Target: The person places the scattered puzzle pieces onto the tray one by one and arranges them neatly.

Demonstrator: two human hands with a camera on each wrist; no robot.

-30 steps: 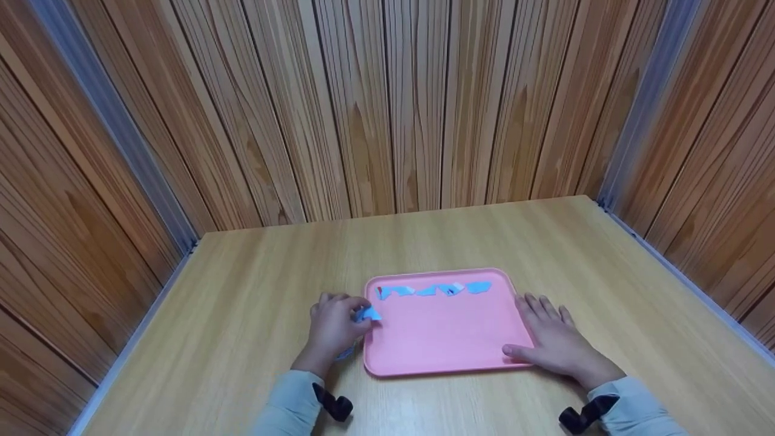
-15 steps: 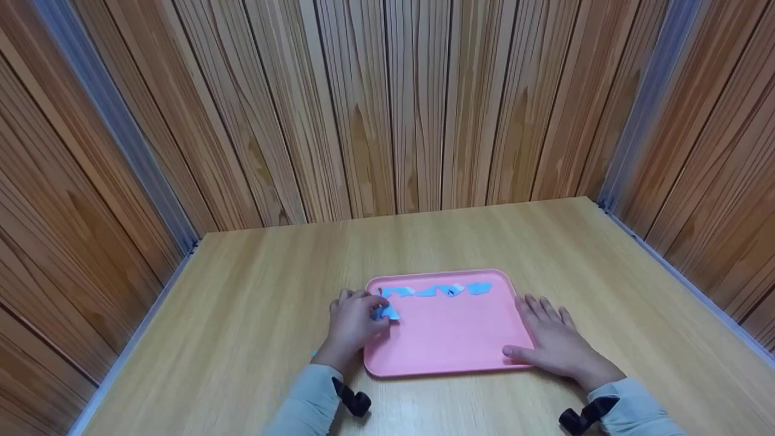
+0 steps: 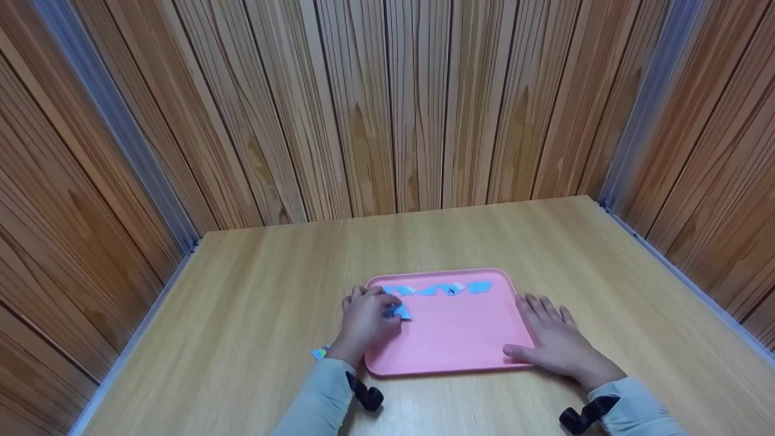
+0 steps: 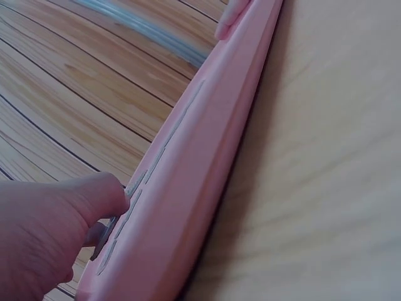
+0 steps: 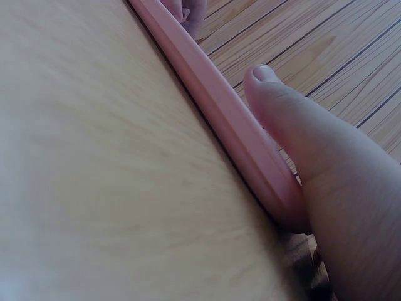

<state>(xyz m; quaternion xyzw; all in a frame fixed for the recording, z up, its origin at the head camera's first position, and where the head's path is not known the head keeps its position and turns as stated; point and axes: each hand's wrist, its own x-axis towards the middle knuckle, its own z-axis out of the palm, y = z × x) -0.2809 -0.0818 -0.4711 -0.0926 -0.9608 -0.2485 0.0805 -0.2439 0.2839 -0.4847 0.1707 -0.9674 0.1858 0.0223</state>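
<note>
Over the left part of a pink tray [image 3: 460, 339], my left hand [image 3: 366, 321] pinches a blue torn paper piece [image 3: 402, 312] between thumb and fingers. In the left wrist view that piece [image 4: 103, 239] shows edge-on, just above the tray surface; whether it touches cannot be told. Several blue paper pieces [image 3: 427, 290] lie in a row along the tray's far side, the leftmost partly hidden by my left hand. At the tray's right edge my right hand [image 3: 554, 342] rests with fingers spread, its thumb [image 5: 282, 106] over the near right corner.
A small multicoloured paper piece [image 3: 320, 352] lies on the wooden table [image 3: 266, 290] beside my left wrist, partly covered by it. Wood-panelled walls [image 3: 375, 109] stand behind the table and at both sides.
My left hand has moved right, carrying the blue paper piece from the tray's left edge further over the tray. The scrap by my wrist has come into view. My right hand has stayed put.
</note>
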